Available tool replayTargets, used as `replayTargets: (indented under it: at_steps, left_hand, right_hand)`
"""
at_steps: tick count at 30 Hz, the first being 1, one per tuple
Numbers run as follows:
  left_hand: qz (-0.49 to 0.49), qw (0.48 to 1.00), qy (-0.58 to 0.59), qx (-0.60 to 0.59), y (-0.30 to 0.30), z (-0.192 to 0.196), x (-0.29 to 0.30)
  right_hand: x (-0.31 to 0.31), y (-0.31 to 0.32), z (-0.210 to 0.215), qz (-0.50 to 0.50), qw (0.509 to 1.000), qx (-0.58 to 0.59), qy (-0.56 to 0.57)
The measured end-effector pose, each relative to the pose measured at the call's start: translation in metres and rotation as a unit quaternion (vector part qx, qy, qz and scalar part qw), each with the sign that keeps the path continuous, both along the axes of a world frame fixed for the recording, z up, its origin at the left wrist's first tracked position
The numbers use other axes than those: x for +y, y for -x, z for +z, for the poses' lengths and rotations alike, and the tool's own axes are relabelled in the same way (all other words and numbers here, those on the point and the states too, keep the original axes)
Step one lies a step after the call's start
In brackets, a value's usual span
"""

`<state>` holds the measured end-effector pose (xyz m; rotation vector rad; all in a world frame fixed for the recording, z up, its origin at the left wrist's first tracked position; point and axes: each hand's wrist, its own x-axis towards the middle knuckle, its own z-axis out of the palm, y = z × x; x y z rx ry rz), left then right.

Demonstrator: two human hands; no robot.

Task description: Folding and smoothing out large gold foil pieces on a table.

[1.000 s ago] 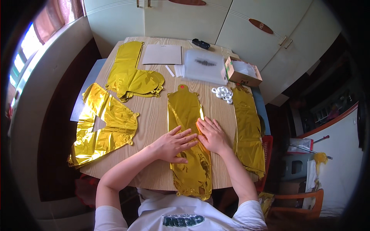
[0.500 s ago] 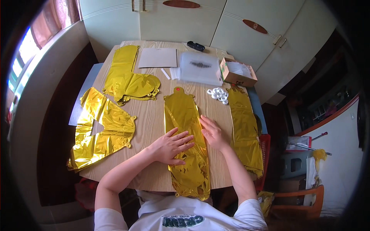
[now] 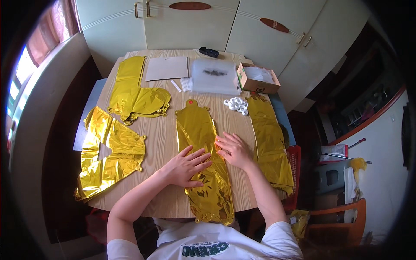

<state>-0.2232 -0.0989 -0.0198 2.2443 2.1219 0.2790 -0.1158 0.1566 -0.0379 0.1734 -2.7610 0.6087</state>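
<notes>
A long, flat gold foil balloon [image 3: 195,130] lies lengthwise in front of me, a red spot on its far tab and its near end reaching the table edge. Across its middle, my left hand [image 3: 187,168] rests flat, fingers spread and pointing right. My right hand [image 3: 234,150] lies at the balloon's right edge, fingers outstretched over the border and the palm by the wood. Neither hand grips anything. To the left lies a shiny A-shaped foil balloon [image 3: 115,151], and behind it a stack of L-shaped ones [image 3: 130,93]. Another long gold foil piece [image 3: 268,138] lies on the right.
White rings [image 3: 236,105] sit in a pile beyond my right hand. Along the back of the wooden table [image 3: 162,130] are a grey-white card [image 3: 167,68], white strips [image 3: 186,84], clear plastic bags [image 3: 215,82], a black object [image 3: 209,52] and an open cardboard box [image 3: 260,84].
The view has shifted slightly, so the table things sit further left. Both hands remain on the middle balloon; my right hand has moved a little nearer along its edge.
</notes>
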Motion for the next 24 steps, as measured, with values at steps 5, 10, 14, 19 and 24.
replayTargets:
  at_steps: [5, 10, 14, 19, 24]
  left_hand:
    - [-0.003, 1.000, 0.003, -0.001, 0.000, 0.002, 0.000]
    - [0.000, 1.000, 0.001, -0.005, -0.001, 0.003, 0.000]
    - [-0.003, 1.000, -0.002, -0.004, -0.001, 0.002, 0.000]
    - [-0.002, 1.000, -0.004, -0.001, 0.000, 0.004, 0.001]
    - [0.000, 1.000, -0.007, 0.001, 0.000, 0.003, 0.000]
  right_hand:
    - [0.000, -0.002, 0.001, 0.017, 1.000, 0.012, 0.001]
    - [0.003, -0.002, -0.003, 0.033, 0.999, -0.015, -0.006]
    - [0.006, 0.000, 0.000, 0.032, 0.998, -0.058, -0.023]
    - [0.009, 0.011, 0.021, 0.019, 0.977, -0.206, -0.044]
    - [0.015, 0.035, 0.041, 0.035, 0.951, -0.285, -0.110]
